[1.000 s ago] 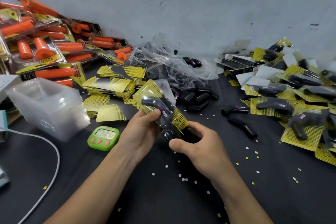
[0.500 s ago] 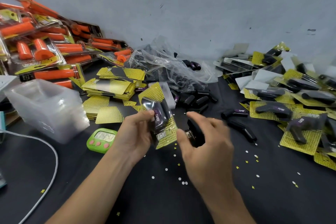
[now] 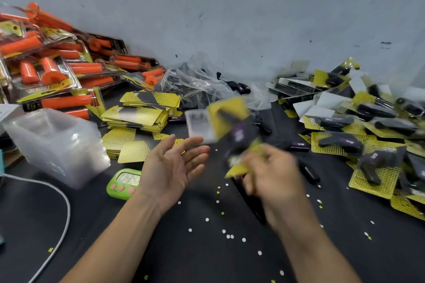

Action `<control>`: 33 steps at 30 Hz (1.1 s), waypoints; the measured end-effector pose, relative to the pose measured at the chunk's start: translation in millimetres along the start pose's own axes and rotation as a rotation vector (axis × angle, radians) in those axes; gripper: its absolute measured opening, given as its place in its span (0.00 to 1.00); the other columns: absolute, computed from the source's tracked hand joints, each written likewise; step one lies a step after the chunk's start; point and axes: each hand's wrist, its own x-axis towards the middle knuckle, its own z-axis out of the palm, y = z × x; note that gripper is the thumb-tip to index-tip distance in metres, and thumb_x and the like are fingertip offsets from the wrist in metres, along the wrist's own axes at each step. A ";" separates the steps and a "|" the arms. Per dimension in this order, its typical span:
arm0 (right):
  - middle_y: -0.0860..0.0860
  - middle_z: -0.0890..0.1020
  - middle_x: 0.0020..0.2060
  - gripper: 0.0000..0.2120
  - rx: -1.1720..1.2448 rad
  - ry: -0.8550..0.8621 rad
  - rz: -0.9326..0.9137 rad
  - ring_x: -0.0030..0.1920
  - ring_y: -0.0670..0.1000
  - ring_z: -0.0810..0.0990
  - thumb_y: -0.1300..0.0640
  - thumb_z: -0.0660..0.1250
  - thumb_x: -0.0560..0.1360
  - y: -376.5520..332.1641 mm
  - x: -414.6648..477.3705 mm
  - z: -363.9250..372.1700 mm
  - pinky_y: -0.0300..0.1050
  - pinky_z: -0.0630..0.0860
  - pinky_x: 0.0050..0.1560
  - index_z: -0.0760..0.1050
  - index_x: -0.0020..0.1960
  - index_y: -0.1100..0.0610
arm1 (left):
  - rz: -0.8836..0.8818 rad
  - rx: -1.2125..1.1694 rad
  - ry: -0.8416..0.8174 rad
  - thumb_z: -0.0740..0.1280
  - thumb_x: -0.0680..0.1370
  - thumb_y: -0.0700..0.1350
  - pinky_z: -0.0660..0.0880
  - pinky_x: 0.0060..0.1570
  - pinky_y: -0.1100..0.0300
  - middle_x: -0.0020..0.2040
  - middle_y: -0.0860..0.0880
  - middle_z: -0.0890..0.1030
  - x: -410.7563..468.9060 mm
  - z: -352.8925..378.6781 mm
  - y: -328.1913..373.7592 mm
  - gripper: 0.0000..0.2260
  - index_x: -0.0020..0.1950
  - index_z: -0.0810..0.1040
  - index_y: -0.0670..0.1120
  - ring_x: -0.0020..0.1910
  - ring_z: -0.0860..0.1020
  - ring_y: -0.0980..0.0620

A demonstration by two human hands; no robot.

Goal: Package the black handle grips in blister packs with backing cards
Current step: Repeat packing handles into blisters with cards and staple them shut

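Note:
A blister pack (image 3: pixel 230 122) with a yellow backing card and a black handle grip inside is blurred in mid-air at the centre. My right hand (image 3: pixel 273 181), also blurred, pinches its lower yellow corner. My left hand (image 3: pixel 170 167) hovers to the left of the pack with its fingers straight and holds nothing. Yellow backing cards (image 3: pixel 142 112) lie stacked beyond my left hand. Clear blister shells (image 3: pixel 53 142) are stacked at the left. Loose black grips (image 3: pixel 309 173) lie right of my right hand. A clear bag of black grips (image 3: pixel 202 89) sits by the wall.
Finished black-grip packs (image 3: pixel 345 145) are heaped at the right. Packs of orange grips (image 3: pixel 57 76) are piled at the back left. A green timer (image 3: pixel 124 181) lies by my left wrist, and a white cable (image 3: pixel 66 209) curves at the left. Paper punch-outs dot the black table.
My left hand has let go of the pack and opened. My right hand has taken the pack and is swinging it to the right.

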 end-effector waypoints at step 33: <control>0.56 0.82 0.56 0.12 -1.302 -0.238 -0.305 0.59 0.59 0.79 0.63 0.61 0.79 12.3 79.2 104.9 0.50 0.68 0.49 0.78 0.58 0.55 | 0.333 1.892 0.601 0.62 0.80 0.51 0.55 0.76 0.54 0.68 0.51 0.77 23.0 -13.8 -31.3 0.24 0.76 0.68 0.47 0.71 0.70 0.52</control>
